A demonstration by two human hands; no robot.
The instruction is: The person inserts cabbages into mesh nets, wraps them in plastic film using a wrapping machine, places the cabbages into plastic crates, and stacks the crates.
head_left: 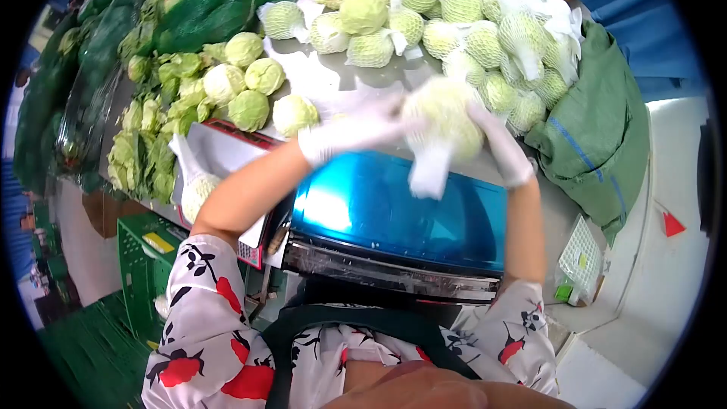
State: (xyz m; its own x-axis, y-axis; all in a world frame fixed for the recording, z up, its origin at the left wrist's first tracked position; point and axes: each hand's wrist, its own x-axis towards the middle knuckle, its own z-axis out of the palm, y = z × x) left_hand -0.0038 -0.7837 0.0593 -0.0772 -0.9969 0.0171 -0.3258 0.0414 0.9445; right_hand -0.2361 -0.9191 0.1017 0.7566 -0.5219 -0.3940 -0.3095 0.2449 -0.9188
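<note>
Between my two white-gloved hands is a pale green cabbage [445,115] in a white foam net, blurred by motion, with the net's loose end [430,171] hanging down. My left hand [371,127] grips its left side, the fingertips smeared. On the other side my right hand [503,145] is pressed against the cabbage, fingers pointing up. Both are held above a blue shiny-topped machine [401,201]. Bare cabbages [248,110] lie on the table to the left. Farther back, netted cabbages [522,44] are heaped at the right.
Loose outer leaves [144,153] and green mesh sacks [208,14] cover the left side. Foam netting [198,189] lies in a tray by my left forearm. A green woven sack [594,132] bulges at the table's right edge. Low on the left stands a green crate [144,280].
</note>
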